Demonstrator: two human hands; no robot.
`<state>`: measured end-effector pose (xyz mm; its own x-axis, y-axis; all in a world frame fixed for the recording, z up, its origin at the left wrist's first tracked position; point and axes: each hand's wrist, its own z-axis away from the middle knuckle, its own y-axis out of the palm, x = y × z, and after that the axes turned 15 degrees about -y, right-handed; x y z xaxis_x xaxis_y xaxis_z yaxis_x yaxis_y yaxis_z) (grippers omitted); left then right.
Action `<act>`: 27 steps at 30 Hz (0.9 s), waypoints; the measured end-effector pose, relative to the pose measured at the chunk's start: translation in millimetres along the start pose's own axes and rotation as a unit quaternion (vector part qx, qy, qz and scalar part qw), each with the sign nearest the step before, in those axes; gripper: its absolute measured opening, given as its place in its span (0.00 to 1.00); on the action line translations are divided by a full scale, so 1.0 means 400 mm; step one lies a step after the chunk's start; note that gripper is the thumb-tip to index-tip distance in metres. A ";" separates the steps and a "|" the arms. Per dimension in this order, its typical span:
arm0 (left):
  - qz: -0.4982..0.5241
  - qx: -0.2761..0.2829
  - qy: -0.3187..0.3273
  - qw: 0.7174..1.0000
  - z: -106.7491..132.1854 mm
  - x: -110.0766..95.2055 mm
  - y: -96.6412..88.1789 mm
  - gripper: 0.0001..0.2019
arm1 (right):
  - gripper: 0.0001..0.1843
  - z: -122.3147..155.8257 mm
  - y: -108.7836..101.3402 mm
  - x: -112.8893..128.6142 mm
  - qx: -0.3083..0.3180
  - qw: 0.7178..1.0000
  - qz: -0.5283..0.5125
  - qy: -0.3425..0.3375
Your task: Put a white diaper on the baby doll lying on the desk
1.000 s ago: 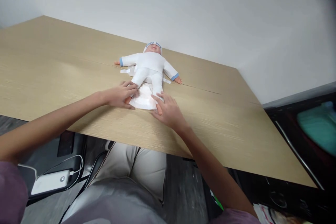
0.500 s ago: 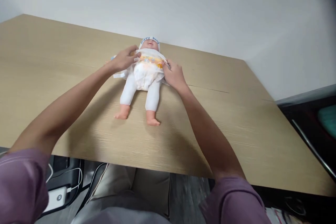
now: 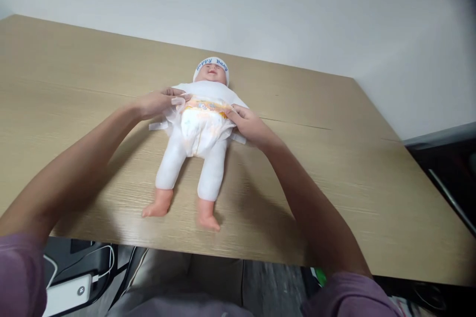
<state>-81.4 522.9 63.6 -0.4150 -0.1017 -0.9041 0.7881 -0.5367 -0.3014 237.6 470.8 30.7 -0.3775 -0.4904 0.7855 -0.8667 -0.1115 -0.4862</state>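
A baby doll (image 3: 201, 158) in a white suit and a white cap lies on its back on the wooden table (image 3: 334, 168), head toward the wall, bare feet near the front edge. A white diaper (image 3: 201, 126) with an orange printed band is folded up over its belly. My left hand (image 3: 158, 102) pinches the diaper's top left corner at the doll's waist. My right hand (image 3: 250, 126) grips the diaper's right side at the waist, fingers curled. White fastening tabs stick out on both sides beneath my hands.
A pale wall runs behind the table. Below the front edge are my lap, a white power bank (image 3: 67, 294) with a cable at lower left, and a dark cabinet (image 3: 446, 168) to the right.
The diaper's front was folded up from between the doll's legs onto its belly. Both hands moved from the diaper's lower end up to the waist. The doll now lies nearer the front edge.
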 end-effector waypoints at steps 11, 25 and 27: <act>-0.167 -0.242 0.081 0.952 0.124 -0.133 0.024 0.17 | 0.19 0.193 -0.006 0.036 -0.119 0.970 0.212 -0.015; -0.407 -0.209 0.204 0.866 0.064 -0.072 0.289 0.33 | 0.21 0.249 0.020 -0.042 -0.071 0.952 0.276 0.110; -0.411 -0.217 0.200 0.863 0.064 -0.066 0.290 0.34 | 0.25 0.253 0.009 -0.035 -0.061 0.966 0.225 0.116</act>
<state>9.4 441.7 60.5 -0.7933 0.5069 -0.3372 0.4340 0.0825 -0.8971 272.7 389.8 -20.9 -0.7752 -0.2566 0.5773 -0.6249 0.1774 -0.7603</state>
